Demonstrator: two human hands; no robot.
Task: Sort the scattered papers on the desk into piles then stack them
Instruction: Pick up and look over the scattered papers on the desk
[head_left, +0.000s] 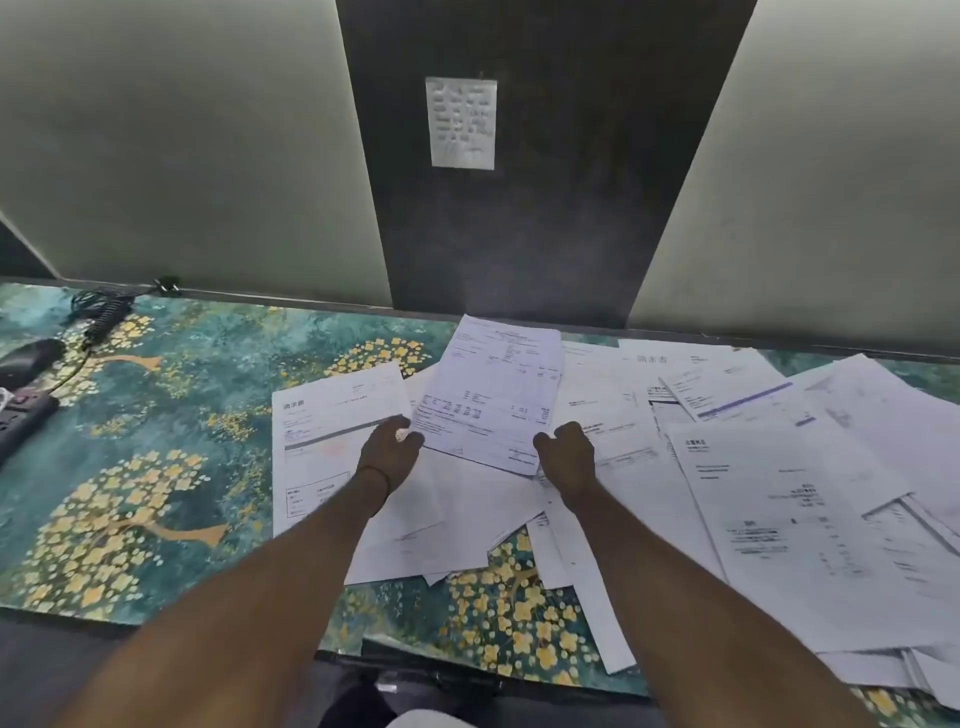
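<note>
Several white printed papers (779, 493) lie scattered and overlapping across the middle and right of the desk. One printed sheet (493, 389) is lifted above the others, tilted up toward me. My left hand (389, 449) pinches its lower left edge and my right hand (569, 452) pinches its lower right corner. A separate sheet with a grey bar (332, 441) lies flat just left of my left hand.
A teal desk mat with yellow flower trees (156, 441) covers the desk. At the far left sit a dark mouse (28, 361), a power strip (23, 421) and a coiled cable (101, 312). Partition panels stand behind, with a note (461, 123) pinned to the dark one.
</note>
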